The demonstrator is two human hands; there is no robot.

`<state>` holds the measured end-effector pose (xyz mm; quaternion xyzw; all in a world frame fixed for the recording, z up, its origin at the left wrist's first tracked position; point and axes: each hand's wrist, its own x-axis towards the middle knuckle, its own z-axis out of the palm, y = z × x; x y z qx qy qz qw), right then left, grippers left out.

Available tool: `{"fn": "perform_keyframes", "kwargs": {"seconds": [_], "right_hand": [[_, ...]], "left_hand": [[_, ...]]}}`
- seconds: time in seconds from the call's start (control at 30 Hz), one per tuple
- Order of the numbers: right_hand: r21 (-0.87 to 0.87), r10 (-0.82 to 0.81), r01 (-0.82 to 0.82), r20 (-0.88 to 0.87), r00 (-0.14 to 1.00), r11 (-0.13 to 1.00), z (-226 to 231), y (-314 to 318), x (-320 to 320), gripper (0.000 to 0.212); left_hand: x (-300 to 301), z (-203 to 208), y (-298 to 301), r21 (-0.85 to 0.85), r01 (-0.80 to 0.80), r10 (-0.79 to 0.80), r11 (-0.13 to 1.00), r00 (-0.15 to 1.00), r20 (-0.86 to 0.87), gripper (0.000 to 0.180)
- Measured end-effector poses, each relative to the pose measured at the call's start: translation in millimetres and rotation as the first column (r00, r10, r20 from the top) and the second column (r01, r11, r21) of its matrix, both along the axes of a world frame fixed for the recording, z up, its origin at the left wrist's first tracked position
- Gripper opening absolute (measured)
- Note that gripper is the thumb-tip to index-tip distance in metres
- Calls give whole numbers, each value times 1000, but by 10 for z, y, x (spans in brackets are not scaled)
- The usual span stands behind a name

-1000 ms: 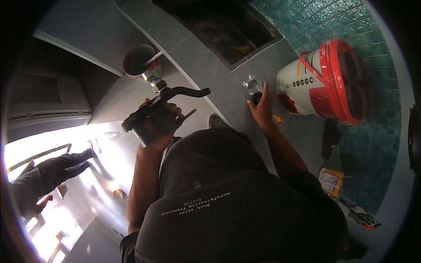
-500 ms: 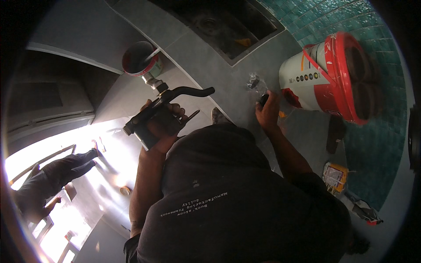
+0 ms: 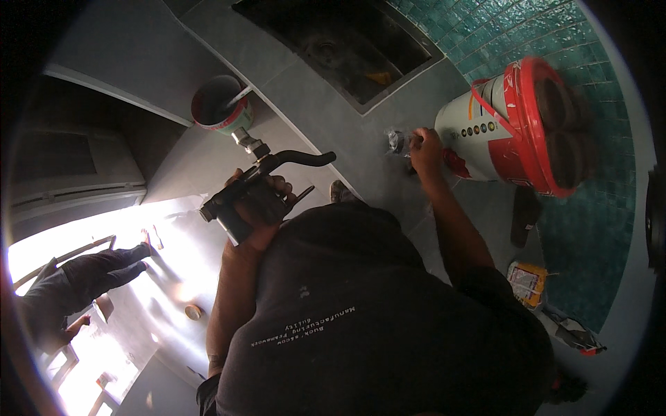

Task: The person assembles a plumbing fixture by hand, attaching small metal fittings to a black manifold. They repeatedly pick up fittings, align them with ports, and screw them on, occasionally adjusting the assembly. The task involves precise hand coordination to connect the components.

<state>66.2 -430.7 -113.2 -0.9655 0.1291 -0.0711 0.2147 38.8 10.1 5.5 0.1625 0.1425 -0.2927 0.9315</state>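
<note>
My left hand is wrapped round a black mixer tap with a curved black arm and metal fittings at its upper end. A thin dark rod sticks out beside the fingers of that hand. Over the grey counter, my right hand has its fingertips pinched together; what they hold, if anything, is too small to make out. Beside them lies a crumpled clear plastic bag with something dark in it. A small dark object shows partly below the right hand.
A large white-and-red bucket stands right of my right hand, against green tiles. Ahead is a dark sink. A smaller bucket with a stick in it is beyond the tap. Another person is at far left.
My right hand has moved slightly up to the plastic bag, its fingers now pinched; the small dark piece formerly at its fingers shows below the hand. My left hand still holds the tap.
</note>
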Motion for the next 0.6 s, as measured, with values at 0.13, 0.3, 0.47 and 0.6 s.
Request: {"fn": "perform_keyframes", "kwargs": {"seconds": [0.13, 0.3, 0.47, 0.6], "right_hand": [[-85, 33, -13, 241, 970, 996, 50, -12, 13, 23], [44, -35, 27, 198, 980, 999, 61, -93, -69, 29], [126, -29, 1, 225, 974, 992, 8, -137, -128, 38], [191, -81, 43, 195, 977, 981, -21, -108, -149, 45]], "left_hand": [[-19, -57, 18, -57, 0, 2, 998, 999, 34, 60], [-81, -62, -13, -41, -17, 17, 999, 1000, 2, 60], [-102, -35, -29, -18, 6, -6, 1000, 1000, 19, 60], [-128, -49, -35, -24, 9, -9, 1000, 1000, -5, 60]]}}
